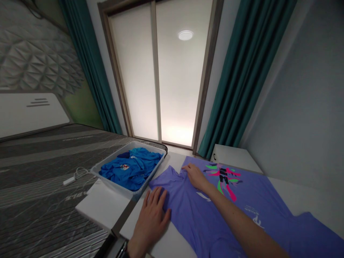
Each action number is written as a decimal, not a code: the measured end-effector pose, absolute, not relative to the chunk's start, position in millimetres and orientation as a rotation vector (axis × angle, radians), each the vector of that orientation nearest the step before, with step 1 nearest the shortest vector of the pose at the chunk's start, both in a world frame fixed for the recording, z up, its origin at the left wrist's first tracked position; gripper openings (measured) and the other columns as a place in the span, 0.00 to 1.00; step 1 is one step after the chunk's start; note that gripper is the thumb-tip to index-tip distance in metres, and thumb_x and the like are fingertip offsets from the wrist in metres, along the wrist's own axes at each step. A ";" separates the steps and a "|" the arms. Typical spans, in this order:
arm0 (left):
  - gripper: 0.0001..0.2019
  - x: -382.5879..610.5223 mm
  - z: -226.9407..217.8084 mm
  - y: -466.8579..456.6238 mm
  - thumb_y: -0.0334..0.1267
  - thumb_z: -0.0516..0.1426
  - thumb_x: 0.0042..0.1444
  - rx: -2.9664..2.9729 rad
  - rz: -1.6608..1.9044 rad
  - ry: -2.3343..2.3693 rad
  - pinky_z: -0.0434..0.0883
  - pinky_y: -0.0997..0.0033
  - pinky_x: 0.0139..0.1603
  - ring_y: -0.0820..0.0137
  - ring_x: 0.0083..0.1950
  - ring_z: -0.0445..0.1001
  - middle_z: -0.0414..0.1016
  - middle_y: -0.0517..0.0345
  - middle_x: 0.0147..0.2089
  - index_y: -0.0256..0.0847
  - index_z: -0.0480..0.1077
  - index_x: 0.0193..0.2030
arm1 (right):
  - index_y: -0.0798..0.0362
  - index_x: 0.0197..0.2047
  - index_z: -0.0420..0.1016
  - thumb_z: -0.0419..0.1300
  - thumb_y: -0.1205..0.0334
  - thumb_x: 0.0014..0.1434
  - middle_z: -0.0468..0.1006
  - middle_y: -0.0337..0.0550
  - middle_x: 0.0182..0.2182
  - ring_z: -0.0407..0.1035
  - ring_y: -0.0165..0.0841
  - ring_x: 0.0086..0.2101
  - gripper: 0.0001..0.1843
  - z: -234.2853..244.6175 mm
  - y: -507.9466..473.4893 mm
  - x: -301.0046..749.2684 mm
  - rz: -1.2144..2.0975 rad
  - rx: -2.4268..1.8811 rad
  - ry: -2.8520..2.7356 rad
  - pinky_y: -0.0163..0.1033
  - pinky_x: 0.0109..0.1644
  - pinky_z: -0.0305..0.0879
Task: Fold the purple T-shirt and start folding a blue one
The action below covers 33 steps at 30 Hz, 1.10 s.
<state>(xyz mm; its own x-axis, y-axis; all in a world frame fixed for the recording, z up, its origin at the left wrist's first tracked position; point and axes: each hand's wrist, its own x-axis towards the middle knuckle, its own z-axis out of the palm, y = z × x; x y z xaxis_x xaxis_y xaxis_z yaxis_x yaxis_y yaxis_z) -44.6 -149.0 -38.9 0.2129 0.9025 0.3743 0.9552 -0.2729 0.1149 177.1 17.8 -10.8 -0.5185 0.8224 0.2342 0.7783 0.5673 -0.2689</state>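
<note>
A purple T-shirt [193, 218] with a pink, green and black print lies spread over a white tabletop [172, 240]. My left hand [154, 211] rests palm down at the shirt's near left edge, fingers stretched out and spread over the sleeve side. Farther up, my right hand [195, 175] has its fingers closed on the purple fabric, where it bunches into creases. My right forearm crosses above the shirt and hides part of it. The lower part of the shirt runs out of view to the right.
Left of the shirt, a clear plastic bin [107, 186] holds crumpled blue clothing [131, 170]. A dark patterned bed [48, 172] bears a white plug with a cable [70, 180]. Behind are a frosted sliding door [180, 82], teal curtains [239, 82] and a white cabinet [233, 156].
</note>
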 end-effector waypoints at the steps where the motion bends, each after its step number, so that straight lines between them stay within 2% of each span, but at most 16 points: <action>1: 0.25 -43.9 -36.8 -148.0 0.42 0.52 0.62 -2.361 -0.585 -1.767 0.51 0.46 0.71 0.56 0.69 0.58 0.63 0.49 0.68 0.44 0.62 0.66 | 0.50 0.56 0.72 0.46 0.79 0.60 0.73 0.48 0.48 0.65 0.35 0.50 0.27 -12.3 15.5 175.7 0.197 -1.276 -2.474 0.38 0.53 0.58; 4: 0.23 -39.7 -25.2 -140.0 0.39 0.52 0.61 -2.409 -0.687 -1.737 0.57 0.48 0.68 0.56 0.66 0.62 0.66 0.50 0.65 0.44 0.65 0.63 | 0.49 0.53 0.74 0.47 0.80 0.58 0.72 0.46 0.48 0.64 0.35 0.50 0.27 -17.4 12.8 170.3 0.235 -1.184 -2.478 0.39 0.53 0.58; 9: 0.17 -25.9 3.4 -101.6 0.37 0.51 0.62 -2.545 -0.757 -1.743 0.67 0.55 0.58 0.59 0.56 0.70 0.73 0.51 0.54 0.45 0.69 0.56 | 0.47 0.54 0.74 0.49 0.78 0.60 0.70 0.48 0.51 0.61 0.36 0.52 0.26 -22.8 14.5 164.0 0.221 -1.189 -2.462 0.41 0.54 0.58; 13: 0.19 -15.2 10.9 -53.1 0.28 0.49 0.59 -2.621 -0.764 -1.691 0.67 0.62 0.56 0.64 0.53 0.71 0.73 0.52 0.51 0.43 0.68 0.55 | 0.49 0.54 0.73 0.48 0.74 0.64 0.71 0.49 0.50 0.62 0.36 0.51 0.21 -24.0 15.4 160.2 0.234 -1.207 -2.426 0.41 0.53 0.60; 16: 0.19 -10.4 6.1 -24.5 0.22 0.49 0.53 -2.644 -0.760 -1.716 0.66 0.65 0.55 0.65 0.52 0.71 0.74 0.52 0.48 0.40 0.69 0.49 | 0.51 0.52 0.73 0.48 0.74 0.64 0.72 0.50 0.50 0.63 0.36 0.50 0.19 -27.5 15.2 158.6 0.220 -1.237 -2.426 0.41 0.53 0.59; 20: 0.15 -7.3 -3.6 -10.5 0.23 0.50 0.51 -2.639 -0.733 -1.814 0.66 0.65 0.50 0.64 0.47 0.73 0.75 0.54 0.43 0.40 0.69 0.44 | 0.51 0.54 0.72 0.50 0.77 0.61 0.72 0.48 0.50 0.63 0.36 0.51 0.22 -34.8 13.1 159.1 0.221 -1.268 -2.426 0.41 0.54 0.58; 23: 0.14 -6.5 -10.0 -11.8 0.24 0.50 0.51 -2.624 -0.723 -1.845 0.66 0.64 0.50 0.64 0.47 0.72 0.75 0.54 0.43 0.40 0.69 0.42 | 0.50 0.54 0.71 0.50 0.77 0.59 0.72 0.46 0.51 0.63 0.35 0.52 0.23 -37.8 11.0 159.4 0.223 -1.283 -2.403 0.40 0.55 0.57; 33: 0.11 -9.6 -21.2 -15.7 0.29 0.52 0.56 -2.620 -0.764 -1.763 0.65 0.64 0.48 0.63 0.48 0.70 0.74 0.53 0.43 0.40 0.71 0.44 | 0.51 0.43 0.71 0.51 0.72 0.62 0.73 0.46 0.44 0.63 0.36 0.47 0.11 -39.4 9.8 159.4 0.256 -1.279 -2.307 0.40 0.52 0.57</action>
<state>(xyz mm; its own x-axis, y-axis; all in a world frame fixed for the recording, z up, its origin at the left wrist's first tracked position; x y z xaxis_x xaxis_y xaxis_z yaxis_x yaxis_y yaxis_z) -9.6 -15.7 -21.2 0.3027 0.8978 0.3200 0.8473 -0.4072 0.3409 159.4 9.8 -39.4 -0.4434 0.8361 0.3230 0.7451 0.5442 -0.3856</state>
